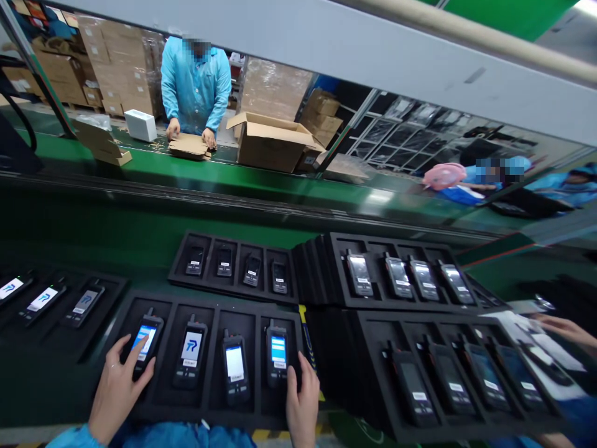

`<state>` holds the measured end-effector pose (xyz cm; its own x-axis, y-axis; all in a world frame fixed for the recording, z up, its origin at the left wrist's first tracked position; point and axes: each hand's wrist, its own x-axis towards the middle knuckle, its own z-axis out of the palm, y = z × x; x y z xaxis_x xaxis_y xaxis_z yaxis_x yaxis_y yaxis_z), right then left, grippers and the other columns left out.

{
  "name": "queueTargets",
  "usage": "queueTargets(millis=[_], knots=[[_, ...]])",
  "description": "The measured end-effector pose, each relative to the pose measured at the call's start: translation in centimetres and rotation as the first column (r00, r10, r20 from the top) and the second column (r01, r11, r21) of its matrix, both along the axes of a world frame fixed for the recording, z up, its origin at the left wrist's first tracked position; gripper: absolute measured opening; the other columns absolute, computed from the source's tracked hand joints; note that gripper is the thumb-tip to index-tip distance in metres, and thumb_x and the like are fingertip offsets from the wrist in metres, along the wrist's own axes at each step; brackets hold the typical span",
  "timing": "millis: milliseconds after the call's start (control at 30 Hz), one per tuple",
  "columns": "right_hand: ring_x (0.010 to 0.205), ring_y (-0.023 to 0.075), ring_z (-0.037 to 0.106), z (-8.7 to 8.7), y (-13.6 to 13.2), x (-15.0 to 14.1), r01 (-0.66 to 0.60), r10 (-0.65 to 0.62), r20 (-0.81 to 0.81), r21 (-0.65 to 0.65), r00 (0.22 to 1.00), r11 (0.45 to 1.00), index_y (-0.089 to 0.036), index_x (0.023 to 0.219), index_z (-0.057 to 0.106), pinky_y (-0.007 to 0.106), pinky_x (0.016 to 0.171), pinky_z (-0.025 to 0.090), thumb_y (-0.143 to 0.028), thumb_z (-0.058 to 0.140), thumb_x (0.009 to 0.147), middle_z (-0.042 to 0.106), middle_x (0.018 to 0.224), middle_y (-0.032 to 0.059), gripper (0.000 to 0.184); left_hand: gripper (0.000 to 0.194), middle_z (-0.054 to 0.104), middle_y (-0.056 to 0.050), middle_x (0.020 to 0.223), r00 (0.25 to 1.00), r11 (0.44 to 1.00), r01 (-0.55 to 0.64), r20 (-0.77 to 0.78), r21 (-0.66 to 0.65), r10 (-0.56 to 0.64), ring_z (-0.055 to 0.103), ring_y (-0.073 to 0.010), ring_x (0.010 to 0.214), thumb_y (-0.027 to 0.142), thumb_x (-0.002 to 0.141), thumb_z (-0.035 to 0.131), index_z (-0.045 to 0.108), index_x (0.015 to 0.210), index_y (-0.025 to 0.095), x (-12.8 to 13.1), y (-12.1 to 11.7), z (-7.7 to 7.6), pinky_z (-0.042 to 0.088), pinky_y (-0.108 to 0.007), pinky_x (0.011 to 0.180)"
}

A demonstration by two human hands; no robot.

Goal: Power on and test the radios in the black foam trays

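Observation:
My left hand [119, 382] is over the leftmost handheld two-way radio [148, 330] in the near foam tray [258, 373]. Its index fingertip rests on the lit blue-and-white screen, while the other fingers spread around the radio. At the tray's right edge, my right hand [303, 395] has thumb and fingers apart, beside a radio with a blue screen [278, 348]. Between them lie a radio showing a logo [190, 354] and another with a white screen [236, 364]. Each radio sits in its own compartment.
Behind is a foam tray [237, 264] of dark-screened radios. Stacked trays [347, 373] stand to the right, with a yellow-and-black strip [306, 336] alongside. Another tray [88, 339] holds lit radios at left. Across the bench, a person in blue [196, 84] handles cardboard [189, 146].

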<state>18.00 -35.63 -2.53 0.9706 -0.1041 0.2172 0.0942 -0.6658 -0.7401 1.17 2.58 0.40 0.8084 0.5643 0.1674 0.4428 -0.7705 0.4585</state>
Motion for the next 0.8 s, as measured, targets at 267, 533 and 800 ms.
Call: queueTargets(millis=[267,533,800], knots=[[0.126,0.0387,0.052,0.2,0.0,-0.1,-0.010,0.010,-0.019,-0.009,1.000,1.000,-0.015,0.129,0.061,0.055,0.105,0.043,-0.060,0.044,0.095,0.059,0.131,0.0188,0.059,0.049,0.043,-0.023,0.127,0.992,0.958,0.130,-0.044,0.257,-0.123,0.055,-0.0402,0.110,0.043,0.094,0.043,0.071,0.119,0.011,1.5,0.9,0.5,0.056,-0.056,0.092],[0.124,0.0392,0.052,0.1,0.2,0.1,-0.001,0.001,-0.006,-0.028,1.000,1.000,-0.015,0.127,0.062,0.055,0.102,0.046,-0.061,0.043,0.094,0.061,0.128,0.0186,0.060,0.052,0.042,-0.020,0.133,0.999,0.994,0.036,-0.025,0.106,-0.033,0.056,-0.0406,0.117,0.050,0.091,0.046,0.060,0.129,0.017,-0.7,0.5,-0.8,0.057,-0.056,0.096],[0.124,0.0398,0.054,0.4,0.3,0.1,-0.005,0.005,0.004,-0.024,1.000,1.000,-0.017,0.127,0.062,0.056,0.102,0.046,-0.060,0.045,0.094,0.061,0.128,0.0175,0.057,0.050,0.044,-0.019,0.130,0.999,0.999,0.029,-0.033,0.025,-0.028,0.058,-0.0402,0.113,0.053,0.090,0.046,0.069,0.119,0.020,-2.2,0.5,-1.5,0.058,-0.057,0.093]])
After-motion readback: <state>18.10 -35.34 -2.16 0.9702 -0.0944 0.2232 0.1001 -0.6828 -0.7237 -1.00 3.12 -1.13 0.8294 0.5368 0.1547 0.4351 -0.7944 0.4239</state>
